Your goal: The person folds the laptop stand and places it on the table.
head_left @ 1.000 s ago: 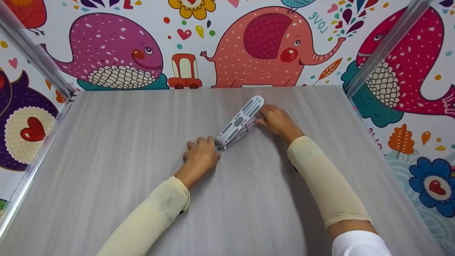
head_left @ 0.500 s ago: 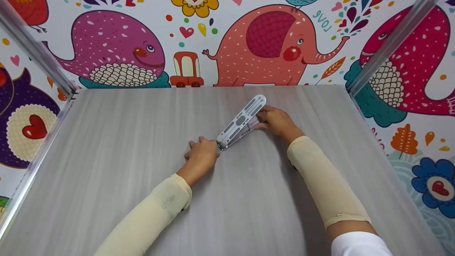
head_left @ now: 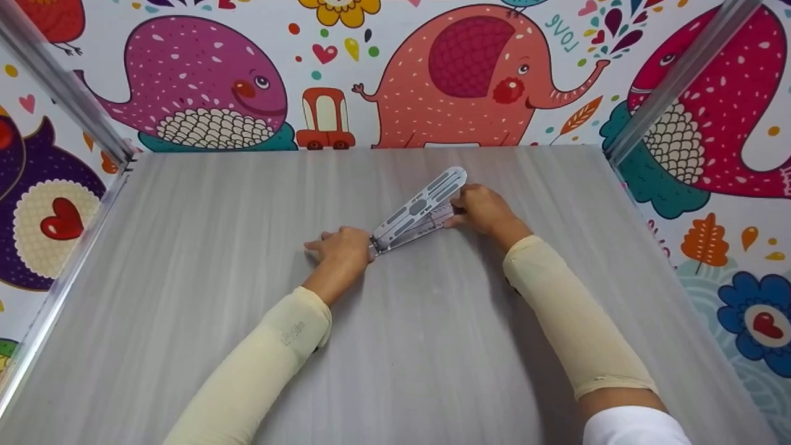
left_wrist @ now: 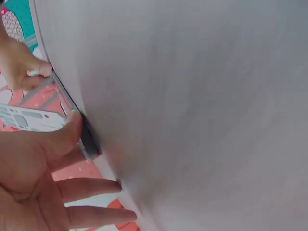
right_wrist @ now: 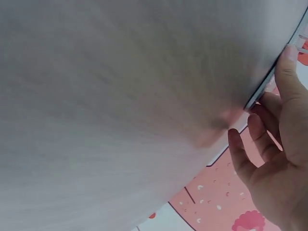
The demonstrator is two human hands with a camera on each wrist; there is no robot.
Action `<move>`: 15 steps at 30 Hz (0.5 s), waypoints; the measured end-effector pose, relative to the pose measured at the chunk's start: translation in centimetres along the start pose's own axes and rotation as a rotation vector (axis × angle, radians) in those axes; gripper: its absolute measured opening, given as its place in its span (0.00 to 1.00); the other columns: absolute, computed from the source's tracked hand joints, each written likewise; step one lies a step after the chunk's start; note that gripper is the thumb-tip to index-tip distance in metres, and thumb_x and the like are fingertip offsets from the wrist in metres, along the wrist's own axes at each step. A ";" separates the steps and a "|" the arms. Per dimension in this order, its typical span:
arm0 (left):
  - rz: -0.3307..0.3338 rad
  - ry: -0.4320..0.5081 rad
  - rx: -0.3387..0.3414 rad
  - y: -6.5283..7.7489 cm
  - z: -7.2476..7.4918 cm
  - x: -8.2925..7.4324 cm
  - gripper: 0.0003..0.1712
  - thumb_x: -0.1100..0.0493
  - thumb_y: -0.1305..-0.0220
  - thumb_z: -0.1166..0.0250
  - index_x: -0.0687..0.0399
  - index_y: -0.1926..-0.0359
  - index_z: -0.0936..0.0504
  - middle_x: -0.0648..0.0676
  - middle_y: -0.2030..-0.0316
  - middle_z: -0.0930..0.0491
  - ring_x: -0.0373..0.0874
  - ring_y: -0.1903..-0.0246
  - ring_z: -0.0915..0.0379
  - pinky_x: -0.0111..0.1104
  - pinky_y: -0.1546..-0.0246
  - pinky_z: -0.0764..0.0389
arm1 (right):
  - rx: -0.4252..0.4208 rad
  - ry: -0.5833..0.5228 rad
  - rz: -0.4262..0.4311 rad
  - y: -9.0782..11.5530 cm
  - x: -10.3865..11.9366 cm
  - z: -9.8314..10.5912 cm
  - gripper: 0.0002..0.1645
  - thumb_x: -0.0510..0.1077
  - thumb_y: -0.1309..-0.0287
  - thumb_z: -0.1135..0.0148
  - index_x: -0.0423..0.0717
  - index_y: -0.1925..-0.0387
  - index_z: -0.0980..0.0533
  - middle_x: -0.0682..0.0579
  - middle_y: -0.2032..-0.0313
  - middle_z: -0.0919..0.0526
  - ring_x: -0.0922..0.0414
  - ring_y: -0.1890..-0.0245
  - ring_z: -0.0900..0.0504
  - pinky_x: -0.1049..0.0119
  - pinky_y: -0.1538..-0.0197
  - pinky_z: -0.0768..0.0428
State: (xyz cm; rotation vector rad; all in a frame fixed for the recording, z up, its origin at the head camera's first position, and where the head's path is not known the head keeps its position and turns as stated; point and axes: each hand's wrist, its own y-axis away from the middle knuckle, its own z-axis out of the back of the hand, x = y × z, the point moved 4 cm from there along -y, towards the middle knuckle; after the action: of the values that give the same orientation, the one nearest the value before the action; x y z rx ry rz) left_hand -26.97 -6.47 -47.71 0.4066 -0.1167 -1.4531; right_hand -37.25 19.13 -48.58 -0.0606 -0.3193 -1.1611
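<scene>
A silver folding stand point(head_left: 420, 204) with a slotted upper plate lies diagonally over the table, its upper plate raised in a narrow V above a lower frame point(head_left: 426, 226). My left hand point(head_left: 343, 250) pinches the hinged near end between thumb and a finger; in the left wrist view the other fingers of the left hand point(left_wrist: 43, 178) stretch out along the tabletop. At the far end my right hand point(head_left: 488, 210) holds the lower part. The right wrist view shows the thumb of the right hand point(right_wrist: 284, 130) on the stand's edge point(right_wrist: 269, 82), fingers bent beneath it.
The grey wood-grain table point(head_left: 216, 247) runs back to a wall printed with cartoon animals point(head_left: 463, 80). Metal posts point(head_left: 680, 80) rise at both rear corners, and a metal rail point(head_left: 62, 290) follows the left edge.
My left hand and the hinged end have shifted slightly left and away, so the stand lies at a flatter slant. The left fingers have spread more. My right hand keeps its hold.
</scene>
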 end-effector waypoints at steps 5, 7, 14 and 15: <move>-0.042 -0.062 -0.019 -0.9 0.6 0.6 0.25 0.47 0.37 0.28 0.52 0.42 0.15 0.64 0.38 0.21 0.76 0.33 0.35 0.81 0.41 0.47 | 0.021 -0.007 -0.031 0.5 0.1 0.4 0.36 0.54 0.46 0.24 0.48 0.37 0.20 0.47 0.57 0.18 0.50 0.56 0.23 0.58 0.49 0.19; -0.064 -0.081 -0.024 -1.2 0.8 0.8 0.25 0.46 0.36 0.28 0.48 0.41 0.15 0.62 0.38 0.21 0.75 0.32 0.36 0.82 0.41 0.49 | 0.028 0.002 -0.028 0.8 0.2 0.5 0.34 0.52 0.45 0.24 0.46 0.38 0.20 0.45 0.57 0.17 0.50 0.57 0.23 0.58 0.50 0.18; -0.134 -0.097 -0.062 -2.1 0.9 1.8 0.27 0.44 0.33 0.32 0.37 0.34 0.20 0.60 0.38 0.22 0.70 0.35 0.31 0.82 0.40 0.54 | 0.044 0.031 -0.004 1.9 0.0 0.5 0.30 0.50 0.44 0.24 0.42 0.43 0.17 0.43 0.58 0.16 0.49 0.59 0.23 0.56 0.50 0.18; -0.142 -0.098 -0.069 -2.3 0.9 1.9 0.29 0.43 0.33 0.32 0.36 0.33 0.22 0.60 0.37 0.22 0.70 0.36 0.31 0.82 0.40 0.54 | 0.046 0.026 -0.010 2.1 0.0 0.4 0.30 0.50 0.44 0.24 0.42 0.42 0.18 0.43 0.58 0.16 0.49 0.59 0.23 0.56 0.51 0.18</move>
State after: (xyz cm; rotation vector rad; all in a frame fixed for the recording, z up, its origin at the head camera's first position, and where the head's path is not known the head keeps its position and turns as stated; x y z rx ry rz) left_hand -29.14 -8.65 -47.97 0.2913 -0.1179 -1.6131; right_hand -35.47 20.04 -47.94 -0.0030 -0.3233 -1.1629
